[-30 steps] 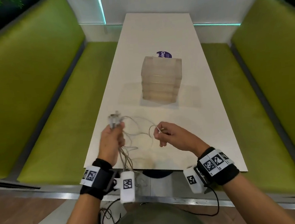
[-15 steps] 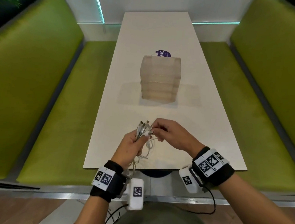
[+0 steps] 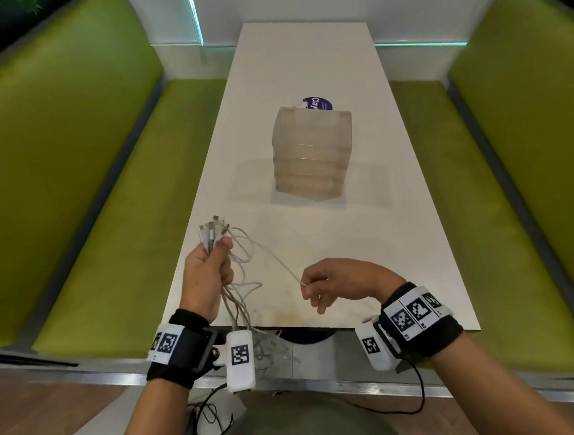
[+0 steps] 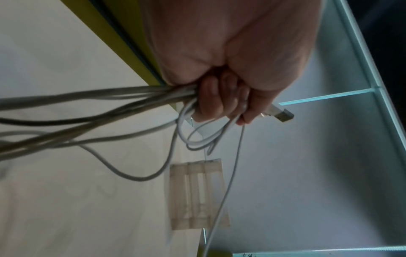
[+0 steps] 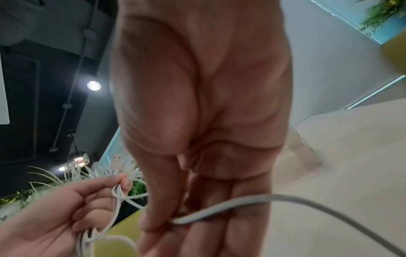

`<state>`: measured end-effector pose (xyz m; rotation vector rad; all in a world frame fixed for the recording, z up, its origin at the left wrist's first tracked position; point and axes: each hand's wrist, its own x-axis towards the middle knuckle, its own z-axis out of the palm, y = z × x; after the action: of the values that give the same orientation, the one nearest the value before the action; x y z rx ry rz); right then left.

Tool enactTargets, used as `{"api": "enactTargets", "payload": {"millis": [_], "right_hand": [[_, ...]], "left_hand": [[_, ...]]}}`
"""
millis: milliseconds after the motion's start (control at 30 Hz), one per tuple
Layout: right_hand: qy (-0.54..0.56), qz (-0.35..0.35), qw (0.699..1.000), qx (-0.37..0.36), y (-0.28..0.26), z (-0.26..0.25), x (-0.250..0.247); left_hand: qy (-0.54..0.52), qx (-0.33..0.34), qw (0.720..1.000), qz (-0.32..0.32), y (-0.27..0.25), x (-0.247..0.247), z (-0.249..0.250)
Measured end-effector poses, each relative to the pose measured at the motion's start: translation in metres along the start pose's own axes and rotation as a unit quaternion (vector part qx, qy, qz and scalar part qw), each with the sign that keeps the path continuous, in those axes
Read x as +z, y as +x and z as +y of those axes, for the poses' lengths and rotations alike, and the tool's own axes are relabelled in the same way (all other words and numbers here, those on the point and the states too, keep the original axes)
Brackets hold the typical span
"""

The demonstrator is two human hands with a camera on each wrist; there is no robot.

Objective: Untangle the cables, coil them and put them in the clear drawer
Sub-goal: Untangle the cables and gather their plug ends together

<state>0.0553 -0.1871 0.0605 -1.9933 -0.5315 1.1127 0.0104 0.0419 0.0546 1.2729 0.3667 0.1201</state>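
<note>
My left hand (image 3: 211, 271) grips a bundle of white cables (image 3: 240, 300) above the table's near left corner, with their plugs (image 3: 212, 230) sticking up past the fist. In the left wrist view the fingers (image 4: 219, 102) curl round the cables (image 4: 110, 104) and a USB plug (image 4: 281, 114) pokes out. My right hand (image 3: 325, 283) pinches one thin white cable (image 3: 268, 256) and holds it taut away from the bundle; the right wrist view shows that cable (image 5: 219, 208) between thumb and fingers. The clear drawer unit (image 3: 311, 157) stands shut at mid-table.
The white table (image 3: 400, 229) runs between two green benches (image 3: 88, 198) (image 3: 504, 200). A purple round sticker (image 3: 318, 103) lies behind the drawer unit. Loose cable ends hang off the table's near edge (image 3: 271, 345) towards my lap.
The hands were together at the plugs half a second ago; now my right hand has moved right and nearer, drawing one cable out, while my left hand shifted left with the bundle.
</note>
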Motion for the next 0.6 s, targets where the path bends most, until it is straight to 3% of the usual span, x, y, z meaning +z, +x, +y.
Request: {"api": "enactTargets", "payload": {"millis": [167, 367, 600], "right_hand": [[0.061, -0.055, 0.997, -0.012, -0.003, 0.002, 0.012], [-0.011, -0.06, 0.995, -0.078, 0.006, 0.005, 0.031], [-0.064, 0.006, 0.998, 0.018, 0.017, 0.022, 0.03]], "left_hand": [[0.042, 0.009, 0.999, -0.007, 0.0, 0.005, 0.001], [0.108, 0.011, 0.993, -0.041, -0.001, 0.017, -0.01], [0.162, -0.016, 0.983, -0.091, -0.006, 0.015, -0.016]]}}
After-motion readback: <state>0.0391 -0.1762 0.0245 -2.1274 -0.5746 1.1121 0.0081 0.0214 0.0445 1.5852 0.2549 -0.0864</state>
